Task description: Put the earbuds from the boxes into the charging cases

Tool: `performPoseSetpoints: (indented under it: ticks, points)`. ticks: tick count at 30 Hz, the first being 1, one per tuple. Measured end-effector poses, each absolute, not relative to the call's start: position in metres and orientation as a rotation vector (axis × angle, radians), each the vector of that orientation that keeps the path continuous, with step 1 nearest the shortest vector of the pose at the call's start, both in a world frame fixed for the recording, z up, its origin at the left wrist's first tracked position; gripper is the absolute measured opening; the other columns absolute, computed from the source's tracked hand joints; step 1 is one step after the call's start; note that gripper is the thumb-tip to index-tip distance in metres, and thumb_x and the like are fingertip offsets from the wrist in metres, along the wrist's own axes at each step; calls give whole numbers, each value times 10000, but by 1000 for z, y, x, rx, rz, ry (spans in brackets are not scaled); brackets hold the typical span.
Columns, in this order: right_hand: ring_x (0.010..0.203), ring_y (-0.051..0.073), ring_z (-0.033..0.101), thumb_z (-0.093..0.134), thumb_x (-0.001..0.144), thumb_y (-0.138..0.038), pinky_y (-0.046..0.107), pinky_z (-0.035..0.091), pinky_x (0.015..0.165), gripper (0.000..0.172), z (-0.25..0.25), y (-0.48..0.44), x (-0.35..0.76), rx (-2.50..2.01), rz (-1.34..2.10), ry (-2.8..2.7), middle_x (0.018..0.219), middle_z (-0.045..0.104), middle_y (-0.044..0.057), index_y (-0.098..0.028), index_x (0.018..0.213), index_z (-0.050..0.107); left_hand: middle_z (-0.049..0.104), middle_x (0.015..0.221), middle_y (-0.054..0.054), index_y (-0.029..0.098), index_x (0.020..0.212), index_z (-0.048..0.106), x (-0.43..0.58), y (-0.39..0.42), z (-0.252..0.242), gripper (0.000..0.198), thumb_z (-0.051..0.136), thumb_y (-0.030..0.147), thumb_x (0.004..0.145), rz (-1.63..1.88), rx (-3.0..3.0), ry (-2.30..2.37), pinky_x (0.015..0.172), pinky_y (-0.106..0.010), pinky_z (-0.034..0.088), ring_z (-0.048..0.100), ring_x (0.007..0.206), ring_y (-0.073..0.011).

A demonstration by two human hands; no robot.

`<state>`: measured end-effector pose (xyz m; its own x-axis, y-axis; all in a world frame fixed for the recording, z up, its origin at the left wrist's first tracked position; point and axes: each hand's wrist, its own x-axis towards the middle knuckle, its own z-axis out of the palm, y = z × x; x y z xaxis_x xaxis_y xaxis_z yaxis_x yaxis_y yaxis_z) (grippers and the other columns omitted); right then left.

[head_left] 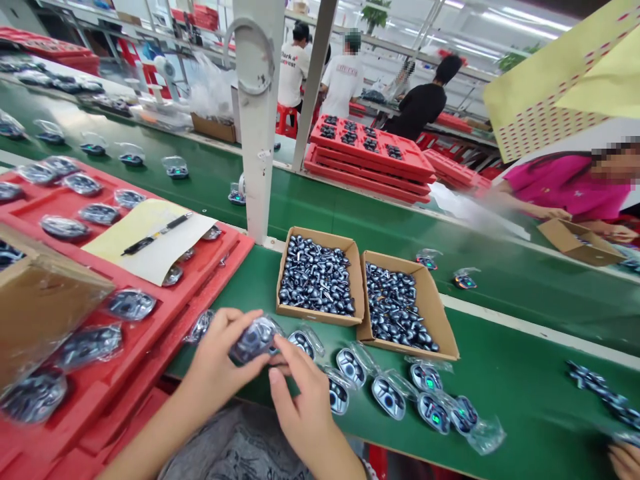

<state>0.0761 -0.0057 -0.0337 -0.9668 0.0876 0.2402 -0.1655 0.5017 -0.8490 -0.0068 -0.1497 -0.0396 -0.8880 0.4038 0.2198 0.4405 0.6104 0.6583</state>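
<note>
My left hand (225, 360) has its thumb and fingers closed round an oval earbud case (255, 339) with a clear cover, held above the front edge of the green table. On the case's right side, my right hand (303, 387) touches it with its fingertips, the index finger near its edge. Several open cases (389, 395) with clear lids lie to the right of my hands, some with green lit displays. Behind them stand a cardboard box of dark earbuds (316, 277) and a second such box (400, 305).
Red trays (220, 267) on the left hold wrapped cases, a yellow sheet and a pen (157, 233). A white post (257, 133) rises behind the boxes. Cases sit along the green belt (320, 200). A person's hand (625, 457) shows at the lower right.
</note>
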Motion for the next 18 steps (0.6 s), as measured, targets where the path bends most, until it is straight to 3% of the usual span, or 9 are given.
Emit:
performPoseSetpoints:
  ticks: [2,5,8,13,18]
  points:
    - [826,153,608,448,807,-178,287,530,736,386,-39,-11,75,2,1521,-2473,1030,597,103,-172,1192,472,491,1109,-92,193,1208,442,12,-147,-48,495,559,256,731,-1309,-724,-2804,895,-350,421,485,1054,-237]
    - [784,155,629,489,778,-191,256,551,660,396,-46,-9,75,-140,1635,-2388,1011,613,111,-155,1173,495,371,1348,-52,267,1329,272,30,-146,-58,557,461,207,809,-1617,-824,-2795,1014,-365,311,343,1229,-226]
    - [785,167,642,497,773,-207,255,550,664,386,-48,-1,77,-232,1690,-2356,978,635,115,-134,1151,513,310,1391,1,314,1335,242,37,-144,-56,538,415,199,839,-1975,-952,-2739,1038,-371,268,293,1262,-207]
    - [822,166,626,462,781,-184,268,541,692,353,-45,4,83,-230,1660,-2351,1047,580,120,-155,1128,525,491,1256,-66,239,1263,409,33,-132,-46,529,543,190,753,-2619,-518,-2607,925,-409,419,502,1091,-240]
    - [942,184,560,396,793,-159,317,498,795,377,-41,4,89,-94,1446,-2481,1036,537,101,-176,1149,517,476,1162,-71,231,1181,504,31,-131,-41,545,608,126,657,-2684,-529,-2614,773,-337,520,562,926,-200]
